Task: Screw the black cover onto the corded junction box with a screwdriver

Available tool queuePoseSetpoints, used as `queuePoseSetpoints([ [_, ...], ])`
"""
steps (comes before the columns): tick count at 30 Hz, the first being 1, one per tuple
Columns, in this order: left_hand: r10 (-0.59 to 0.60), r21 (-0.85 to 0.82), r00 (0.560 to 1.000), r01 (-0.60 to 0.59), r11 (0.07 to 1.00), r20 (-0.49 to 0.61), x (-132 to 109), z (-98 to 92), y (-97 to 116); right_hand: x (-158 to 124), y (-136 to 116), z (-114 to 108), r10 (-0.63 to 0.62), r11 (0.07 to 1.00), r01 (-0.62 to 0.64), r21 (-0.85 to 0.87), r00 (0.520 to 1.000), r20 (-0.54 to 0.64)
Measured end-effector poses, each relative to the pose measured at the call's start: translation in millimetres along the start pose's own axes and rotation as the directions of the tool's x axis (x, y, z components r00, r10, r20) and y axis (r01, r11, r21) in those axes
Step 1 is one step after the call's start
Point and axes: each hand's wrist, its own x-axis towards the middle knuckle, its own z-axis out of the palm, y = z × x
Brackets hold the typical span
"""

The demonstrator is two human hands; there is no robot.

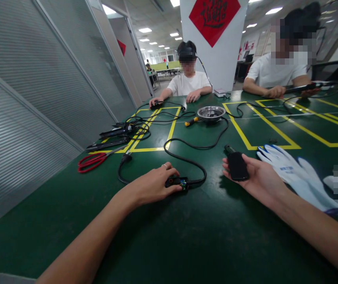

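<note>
My left hand (154,182) is closed on a small opened black device (183,184), whose bare circuit board shows at its right end. It lies on the green table with a black cord (200,175) running from it. A power plug (127,157) on a cord rests left of that hand. Held palm up above the table, my right hand (259,175) grips a flat black plastic casing piece (238,166) with a narrow end pointing away from me. White work gloves (293,169) with blue trim lie just right of it.
Red-handled scissors (92,161) and dark tool-like parts (118,134) lie at the left. A metal bowl (211,113) with small contents stands near a yellow-handled tool (191,122). Across the yellow-taped table (145,236) sit two people, each handling black items.
</note>
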Motion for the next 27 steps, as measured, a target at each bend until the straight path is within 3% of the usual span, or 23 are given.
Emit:
queuePoseSetpoints([
  [10, 0.037, -0.035, 0.998, -0.035, 0.999, 0.045, -1.5, -0.7, -3.1, 3.1, 7.1, -2.6, 0.002, 0.983, -0.007, -0.181, 1.000, -0.031],
  [17, -0.021, 0.015, 0.993, 0.023, 1.000, -0.119, 5.8, -2.1, 0.3, 6.6, 9.1, -8.4, -0.152, 0.873, 0.093, -0.478, 0.984, -0.088],
  [21, -0.015, 0.044, 0.970, 0.026, 0.999, -0.241, 10.3, -1.5, 0.2, 10.4, 12.4, -11.8, -0.356, 0.627, 0.185, -0.757, 0.932, -0.066],
  [24, -0.012, 0.053, 0.952, 0.029, 0.998, -0.307, 11.5, -0.7, 0.2, 11.0, 19.5, -9.0, -0.461, 0.337, 0.245, -0.909, 0.885, 0.068],
  [27, -0.023, 0.056, 0.923, 0.048, 0.997, -0.384, 11.6, -0.8, 1.1, 10.0, 28.2, -7.2, -0.456, 0.084, 0.286, -0.955, 0.863, 0.218],
])
